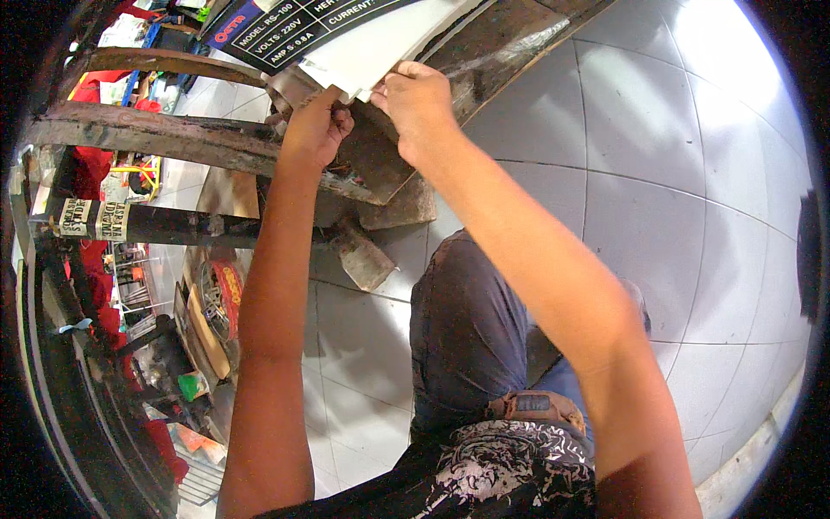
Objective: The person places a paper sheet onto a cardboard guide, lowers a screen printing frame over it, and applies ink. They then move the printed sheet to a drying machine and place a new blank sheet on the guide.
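A white sheet (373,54) lies at the top of the head view, along a black printed label (298,33) with white lettering and a blue patch. My left hand (318,131) is closed, its thumb and fingers pinched at the sheet's near corner. Close beside it on the right, my right hand (418,105) pinches the sheet's near right edge between bent fingers. Whether the sheet and label are one piece, I cannot tell. Under both hands is a worn, dark brown bench top (497,54), its near corner jutting out below my wrists.
Wooden rails (173,130) and a dark bar (186,223) extend left from the bench. Beyond them, cluttered goods include a red round reel-like item (226,298) and a green piece (188,386). Grey floor tiles (640,208) spread to the right. My bent knee (462,294) is below the bench corner.
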Demonstrator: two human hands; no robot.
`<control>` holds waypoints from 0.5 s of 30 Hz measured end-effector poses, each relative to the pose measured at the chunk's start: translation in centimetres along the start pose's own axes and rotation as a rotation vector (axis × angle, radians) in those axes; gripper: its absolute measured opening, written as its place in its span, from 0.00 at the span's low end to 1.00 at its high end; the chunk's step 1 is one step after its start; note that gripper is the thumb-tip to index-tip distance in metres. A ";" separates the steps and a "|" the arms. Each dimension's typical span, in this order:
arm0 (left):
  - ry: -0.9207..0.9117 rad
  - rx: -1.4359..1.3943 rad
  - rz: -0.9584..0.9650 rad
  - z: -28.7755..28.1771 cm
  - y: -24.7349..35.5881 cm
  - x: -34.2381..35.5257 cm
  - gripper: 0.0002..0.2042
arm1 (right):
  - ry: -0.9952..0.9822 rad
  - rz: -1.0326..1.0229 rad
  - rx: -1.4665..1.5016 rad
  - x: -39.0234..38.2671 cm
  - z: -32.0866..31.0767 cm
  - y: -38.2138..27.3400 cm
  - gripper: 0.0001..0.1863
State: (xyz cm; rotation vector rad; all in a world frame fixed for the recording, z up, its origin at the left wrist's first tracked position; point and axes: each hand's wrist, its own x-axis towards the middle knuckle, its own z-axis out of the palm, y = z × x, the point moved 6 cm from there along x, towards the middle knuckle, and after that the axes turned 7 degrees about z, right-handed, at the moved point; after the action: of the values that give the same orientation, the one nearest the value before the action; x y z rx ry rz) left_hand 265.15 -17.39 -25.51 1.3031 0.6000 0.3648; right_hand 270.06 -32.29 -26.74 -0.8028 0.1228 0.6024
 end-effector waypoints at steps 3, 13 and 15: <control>-0.115 0.276 0.092 -0.6 0.3 0.0 0.08 | 0.092 -0.053 -0.078 -0.4 0.4 0.7 0.09; -0.011 1.414 1.474 5.9 7.7 -5.3 0.49 | 0.133 -0.069 -0.018 0.6 0.2 1.5 0.09; -0.012 1.411 1.610 6.3 8.3 -5.5 0.40 | 0.166 -0.038 0.006 1.3 -0.2 1.5 0.08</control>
State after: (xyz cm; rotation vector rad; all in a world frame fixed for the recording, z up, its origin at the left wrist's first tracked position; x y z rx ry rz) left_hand 265.24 -23.48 -15.39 2.9942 -0.5629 1.3608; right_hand 270.38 -31.01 -28.24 -0.8476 0.2604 0.4991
